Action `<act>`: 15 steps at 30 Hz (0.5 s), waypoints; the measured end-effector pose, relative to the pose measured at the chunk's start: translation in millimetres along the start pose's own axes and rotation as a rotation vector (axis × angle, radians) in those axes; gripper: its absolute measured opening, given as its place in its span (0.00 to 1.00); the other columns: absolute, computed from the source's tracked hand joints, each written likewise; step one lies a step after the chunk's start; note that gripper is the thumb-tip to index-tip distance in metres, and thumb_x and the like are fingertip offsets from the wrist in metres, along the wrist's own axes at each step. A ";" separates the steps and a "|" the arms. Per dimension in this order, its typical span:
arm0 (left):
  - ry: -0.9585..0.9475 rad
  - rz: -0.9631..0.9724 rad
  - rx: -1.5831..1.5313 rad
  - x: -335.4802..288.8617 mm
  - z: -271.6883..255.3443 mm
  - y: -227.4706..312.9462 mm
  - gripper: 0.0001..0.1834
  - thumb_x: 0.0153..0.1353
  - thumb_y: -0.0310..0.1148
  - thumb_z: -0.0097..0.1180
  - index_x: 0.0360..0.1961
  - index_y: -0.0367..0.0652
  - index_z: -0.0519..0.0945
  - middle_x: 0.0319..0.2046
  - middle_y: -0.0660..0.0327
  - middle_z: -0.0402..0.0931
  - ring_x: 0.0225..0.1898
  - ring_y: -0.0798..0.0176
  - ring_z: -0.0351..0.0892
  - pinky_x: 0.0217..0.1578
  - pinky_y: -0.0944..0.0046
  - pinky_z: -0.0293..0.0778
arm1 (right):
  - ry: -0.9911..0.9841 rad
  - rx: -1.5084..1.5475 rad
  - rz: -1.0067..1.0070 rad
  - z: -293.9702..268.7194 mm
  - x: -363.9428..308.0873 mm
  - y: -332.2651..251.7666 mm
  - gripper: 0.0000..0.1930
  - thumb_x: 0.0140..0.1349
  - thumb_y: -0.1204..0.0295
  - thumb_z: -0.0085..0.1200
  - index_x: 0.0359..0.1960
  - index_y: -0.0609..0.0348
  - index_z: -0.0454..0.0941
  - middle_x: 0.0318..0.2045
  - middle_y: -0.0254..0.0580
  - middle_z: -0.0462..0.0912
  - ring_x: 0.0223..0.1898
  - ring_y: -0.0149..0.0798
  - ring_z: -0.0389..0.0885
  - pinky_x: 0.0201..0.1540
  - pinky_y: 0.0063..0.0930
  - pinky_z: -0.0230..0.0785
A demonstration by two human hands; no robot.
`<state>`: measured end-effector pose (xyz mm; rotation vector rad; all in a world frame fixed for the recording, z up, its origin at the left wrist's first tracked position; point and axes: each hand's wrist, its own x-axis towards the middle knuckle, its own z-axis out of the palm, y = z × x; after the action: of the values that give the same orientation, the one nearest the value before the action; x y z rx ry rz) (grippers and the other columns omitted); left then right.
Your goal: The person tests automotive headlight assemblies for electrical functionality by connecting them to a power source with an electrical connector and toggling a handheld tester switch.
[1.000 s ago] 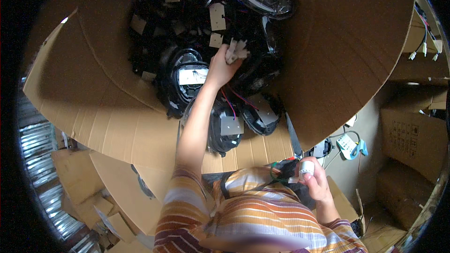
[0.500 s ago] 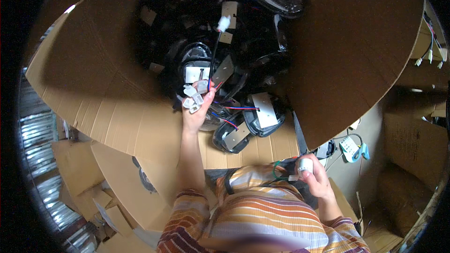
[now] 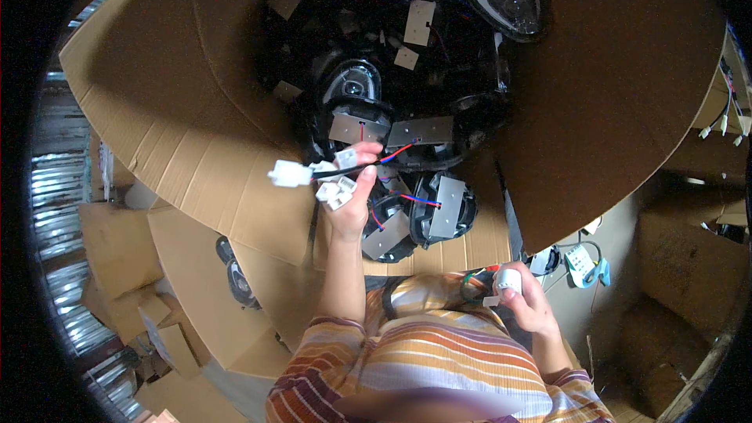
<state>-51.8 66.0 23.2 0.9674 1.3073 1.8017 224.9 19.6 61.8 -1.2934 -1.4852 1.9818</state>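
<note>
My left hand (image 3: pixel 352 215) is closed around several wire leads at the front of the carton. Their white plastic connectors (image 3: pixel 337 192) bunch at its fingers, and one larger white connector (image 3: pixel 289 174) sticks out to the left on a black-sleeved lead. Red and blue wires run from the grip to black lamp units with flat metal plates, among them one lamp (image 3: pixel 444 205) to the right and another lamp (image 3: pixel 388 236) just below. By my waist, my right hand (image 3: pixel 530 304) grips a white cylindrical piece (image 3: pixel 509 280) joined to thin wires; its exact kind is unclear.
A big open cardboard carton (image 3: pixel 180 102) surrounds a dark heap of lamps, including a clear-lensed lamp (image 3: pixel 509 0). On the right floor lies a light-blue and white power strip (image 3: pixel 581 265) with cable. Cardboard pieces (image 3: pixel 117 251) and a lamp (image 3: pixel 239 278) are at left.
The large connector and its lead have swung from pointing up to pointing left. My left hand has shifted a little right and down in view; my right hand keeps its hold.
</note>
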 end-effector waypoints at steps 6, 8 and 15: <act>0.092 0.076 -0.188 -14.2 -5.3 35.6 0.09 0.46 0.27 0.48 0.31 0.37 0.68 0.33 0.50 0.68 0.26 0.68 0.67 0.24 0.75 0.64 | 0.003 -0.023 0.001 3.7 2.2 0.0 0.11 0.48 0.72 0.42 0.33 0.64 0.63 0.20 0.37 0.68 0.22 0.28 0.65 0.26 0.20 0.59; 0.118 0.100 -0.204 -20.9 -6.0 42.2 0.10 0.46 0.30 0.49 0.31 0.38 0.69 0.33 0.51 0.68 0.27 0.67 0.68 0.25 0.74 0.64 | -0.022 -0.034 -0.006 4.4 5.0 1.0 0.11 0.47 0.72 0.42 0.33 0.64 0.63 0.20 0.37 0.68 0.22 0.28 0.65 0.26 0.19 0.59; 0.041 0.150 -0.118 -27.9 -26.8 68.1 0.12 0.43 0.35 0.54 0.24 0.37 0.71 0.19 0.59 0.69 0.22 0.64 0.69 0.21 0.71 0.64 | -0.019 -0.008 -0.009 3.4 2.5 7.8 0.12 0.44 0.74 0.44 0.32 0.64 0.62 0.19 0.35 0.67 0.22 0.26 0.64 0.26 0.19 0.58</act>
<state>-69.3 13.3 78.5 0.9904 1.1655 1.9982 222.6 16.4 53.8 -1.2722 -1.5072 1.9896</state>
